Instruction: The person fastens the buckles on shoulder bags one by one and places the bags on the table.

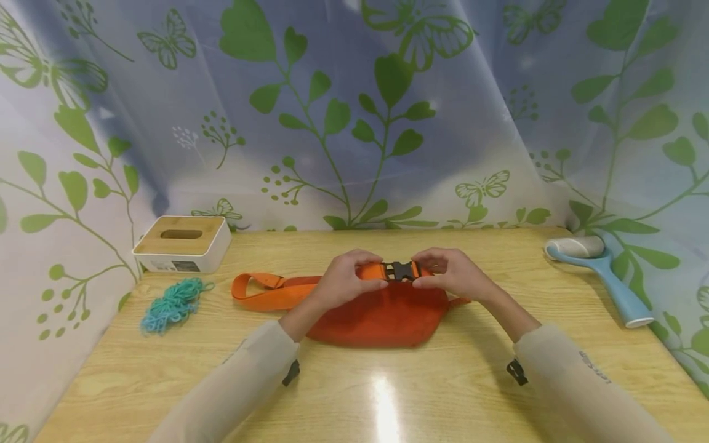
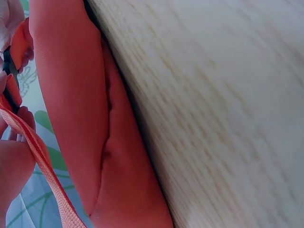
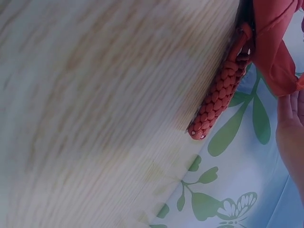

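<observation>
A red-orange waist bag (image 1: 382, 323) lies on the table in the head view, its orange strap (image 1: 277, 299) looped out to the left. Above its top edge is a black side-release buckle (image 1: 401, 271), held level between both hands. My left hand (image 1: 344, 278) pinches the buckle's left end with its webbing; the right hand (image 1: 455, 274) pinches the right end. The two halves meet, but I cannot tell whether they are locked. In the left wrist view the buckle (image 2: 9, 64) is partly behind fingers. A braided red cord pull (image 3: 217, 102) hangs off the bag's right end.
To the left stand a white tissue box (image 1: 183, 246) with a wooden lid and a bundle of teal yarn (image 1: 174, 304). A blue-handled lint roller (image 1: 617, 280) lies at the right. Behind the table hangs a leaf-and-butterfly curtain (image 1: 354, 172).
</observation>
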Demonstrator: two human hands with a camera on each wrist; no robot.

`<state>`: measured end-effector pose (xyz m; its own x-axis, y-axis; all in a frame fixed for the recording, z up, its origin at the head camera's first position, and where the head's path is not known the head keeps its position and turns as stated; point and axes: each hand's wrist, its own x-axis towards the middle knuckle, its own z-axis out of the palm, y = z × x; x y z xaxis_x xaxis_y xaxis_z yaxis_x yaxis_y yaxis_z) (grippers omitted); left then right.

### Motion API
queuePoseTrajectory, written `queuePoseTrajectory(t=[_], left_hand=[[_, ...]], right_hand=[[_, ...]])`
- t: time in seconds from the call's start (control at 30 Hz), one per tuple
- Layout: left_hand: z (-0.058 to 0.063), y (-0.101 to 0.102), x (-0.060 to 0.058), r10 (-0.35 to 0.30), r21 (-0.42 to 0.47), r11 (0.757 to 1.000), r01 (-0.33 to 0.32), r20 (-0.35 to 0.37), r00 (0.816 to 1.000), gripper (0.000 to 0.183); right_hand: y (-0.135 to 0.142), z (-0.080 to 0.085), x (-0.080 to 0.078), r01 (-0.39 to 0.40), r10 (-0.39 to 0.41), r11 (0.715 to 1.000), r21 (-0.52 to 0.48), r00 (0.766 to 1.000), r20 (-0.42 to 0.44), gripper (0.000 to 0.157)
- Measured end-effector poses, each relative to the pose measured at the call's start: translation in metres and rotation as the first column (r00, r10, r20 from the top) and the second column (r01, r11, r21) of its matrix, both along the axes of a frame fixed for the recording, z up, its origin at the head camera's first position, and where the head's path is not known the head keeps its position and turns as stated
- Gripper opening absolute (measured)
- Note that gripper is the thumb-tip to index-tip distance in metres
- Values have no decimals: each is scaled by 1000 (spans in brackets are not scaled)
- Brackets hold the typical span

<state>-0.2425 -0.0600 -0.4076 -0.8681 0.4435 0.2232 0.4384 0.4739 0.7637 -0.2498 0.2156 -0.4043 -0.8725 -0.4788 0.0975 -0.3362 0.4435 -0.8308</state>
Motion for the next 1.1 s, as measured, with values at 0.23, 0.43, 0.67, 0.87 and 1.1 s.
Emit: queuePoseTrajectory(t=[0.23, 0.43, 0.67, 0.87, 1.1], left_hand=[[-2, -1, -1, 27, -7, 1000, -27, -8, 1000, 49], [-1, -3, -2, -2, -1, 1000, 2, 2, 1000, 49], [1, -6, -2, -38, 9, 999, 38, 27, 999, 46], [0, -6, -3, -30, 15, 999, 30, 37, 999, 48], [-3, -7, -2, -27, 21, 999, 27, 25, 999, 47]], right_hand=[[1, 1, 1, -29, 29, 999, -30, 1000, 8, 55], [2, 2, 1, -25, 26, 999, -24, 1000, 13, 54], [3, 3, 3, -11, 11, 1000, -12, 999, 31, 54], [3, 2, 2, -8, 8, 1000, -18, 999, 32, 52], [1, 0, 2, 6, -5, 999, -47, 1000, 29, 50]])
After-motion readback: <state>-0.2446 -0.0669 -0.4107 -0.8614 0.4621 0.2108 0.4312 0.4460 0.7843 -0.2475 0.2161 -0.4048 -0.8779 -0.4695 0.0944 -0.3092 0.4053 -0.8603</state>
